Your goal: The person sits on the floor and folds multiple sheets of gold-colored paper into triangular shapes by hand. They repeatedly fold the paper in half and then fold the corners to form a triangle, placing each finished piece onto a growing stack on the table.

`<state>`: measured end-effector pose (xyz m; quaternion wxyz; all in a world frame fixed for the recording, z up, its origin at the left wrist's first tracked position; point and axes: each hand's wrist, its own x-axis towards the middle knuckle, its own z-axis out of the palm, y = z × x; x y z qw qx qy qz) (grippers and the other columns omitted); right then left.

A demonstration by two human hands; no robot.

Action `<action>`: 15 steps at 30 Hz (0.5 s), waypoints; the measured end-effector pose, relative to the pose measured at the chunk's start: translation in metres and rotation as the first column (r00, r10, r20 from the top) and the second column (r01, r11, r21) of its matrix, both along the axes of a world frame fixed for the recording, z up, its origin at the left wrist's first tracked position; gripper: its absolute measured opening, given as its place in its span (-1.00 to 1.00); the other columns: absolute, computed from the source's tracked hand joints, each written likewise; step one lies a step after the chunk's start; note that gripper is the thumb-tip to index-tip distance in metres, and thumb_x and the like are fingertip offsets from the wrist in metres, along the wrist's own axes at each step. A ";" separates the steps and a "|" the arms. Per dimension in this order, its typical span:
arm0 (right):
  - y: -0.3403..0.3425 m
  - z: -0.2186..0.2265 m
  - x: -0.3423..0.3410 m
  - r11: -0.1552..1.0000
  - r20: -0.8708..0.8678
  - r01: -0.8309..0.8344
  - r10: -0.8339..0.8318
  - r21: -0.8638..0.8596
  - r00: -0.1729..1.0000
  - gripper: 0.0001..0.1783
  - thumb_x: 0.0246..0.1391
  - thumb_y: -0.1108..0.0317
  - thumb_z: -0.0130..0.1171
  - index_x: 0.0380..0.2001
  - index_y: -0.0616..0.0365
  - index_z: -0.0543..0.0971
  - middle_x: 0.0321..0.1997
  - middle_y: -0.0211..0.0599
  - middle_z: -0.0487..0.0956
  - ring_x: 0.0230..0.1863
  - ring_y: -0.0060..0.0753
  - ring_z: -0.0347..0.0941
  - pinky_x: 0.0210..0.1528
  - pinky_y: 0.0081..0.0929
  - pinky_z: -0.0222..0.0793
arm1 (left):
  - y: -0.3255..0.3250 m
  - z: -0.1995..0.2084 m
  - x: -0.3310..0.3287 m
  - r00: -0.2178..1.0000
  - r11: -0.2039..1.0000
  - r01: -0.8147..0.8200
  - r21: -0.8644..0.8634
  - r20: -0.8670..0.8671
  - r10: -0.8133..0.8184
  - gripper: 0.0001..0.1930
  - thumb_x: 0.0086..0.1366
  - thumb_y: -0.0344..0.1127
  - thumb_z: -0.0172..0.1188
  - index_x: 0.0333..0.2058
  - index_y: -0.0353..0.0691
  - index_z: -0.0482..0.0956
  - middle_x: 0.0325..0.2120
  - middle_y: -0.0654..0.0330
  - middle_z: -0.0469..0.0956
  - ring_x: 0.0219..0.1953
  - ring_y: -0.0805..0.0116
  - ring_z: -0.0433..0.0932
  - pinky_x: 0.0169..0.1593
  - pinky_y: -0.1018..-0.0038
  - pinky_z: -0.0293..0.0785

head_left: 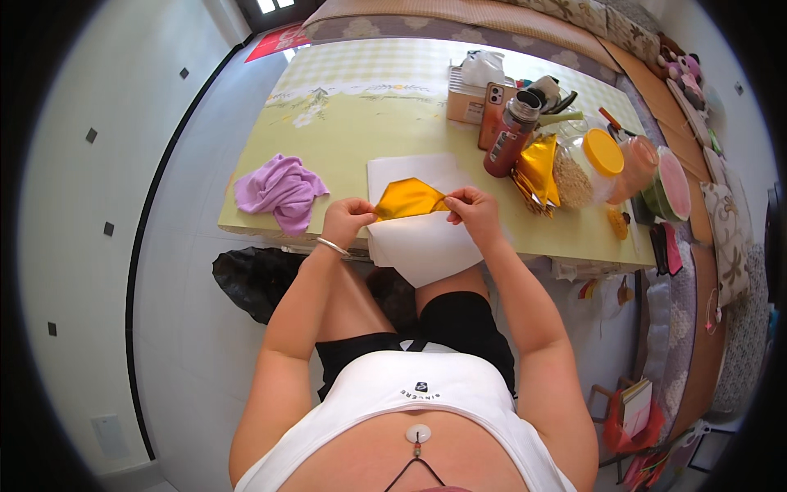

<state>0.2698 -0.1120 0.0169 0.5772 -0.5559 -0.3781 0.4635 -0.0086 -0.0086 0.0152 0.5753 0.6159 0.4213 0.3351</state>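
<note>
A shiny gold foil piece (410, 199) with angled upper corners is stretched between my two hands. My left hand (348, 220) pinches its left end between thumb and fingers. At its right end my right hand (478, 215) holds on with a similar pinch. Beneath the foil lie white paper sheets (430, 250), whose lower part hangs over the table's near edge above my lap. A stack of similar gold foil pieces (539, 176) stands to the right, against a dark red bottle (512, 135) with its top open.
A purple cloth (283, 190) lies crumpled at the left on the patterned table (344, 139). To the right stand a yellow-lidded jar (584, 168) of grain-like bits, a pink-lidded container (668, 187) and a phone (493, 113). A tissue box (466, 105) is behind them.
</note>
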 end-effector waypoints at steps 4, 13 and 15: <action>-0.013 0.008 -0.012 0.991 -0.278 0.135 -0.131 -0.003 0.952 -0.82 0.26 0.36 0.21 -0.18 0.25 0.63 -0.28 -0.33 0.65 -0.33 -0.59 0.61 -0.31 -0.63 0.52 | -0.018 0.042 0.018 0.980 0.991 -0.039 -0.128 0.190 0.063 -0.91 0.13 -0.56 0.32 -0.35 -0.30 0.66 -0.49 0.26 0.64 -0.55 0.58 0.46 -0.44 0.61 0.36; -0.025 -0.022 -0.021 0.888 0.811 -0.135 -0.329 0.441 0.483 -0.77 0.00 0.52 0.20 -0.21 0.17 0.59 -0.13 -0.16 0.62 -0.06 -0.05 0.52 0.01 -0.27 0.47 | -0.100 0.085 0.151 0.907 0.672 0.390 -0.630 0.390 -0.161 -0.89 0.26 -0.47 0.27 -0.26 -0.20 0.53 -0.44 0.26 0.55 -0.57 0.56 0.47 -0.51 0.65 0.37; -0.018 -0.035 -0.021 0.850 0.776 -0.154 -0.366 0.503 0.514 -0.76 -0.01 0.51 0.20 -0.20 0.15 0.58 -0.10 -0.18 0.60 -0.05 -0.07 0.51 0.02 -0.28 0.46 | -0.098 0.038 0.184 0.864 0.614 0.454 -0.646 0.488 -0.124 -0.89 0.28 -0.47 0.25 -0.28 -0.17 0.50 -0.45 0.29 0.52 -0.55 0.56 0.48 -0.50 0.66 0.38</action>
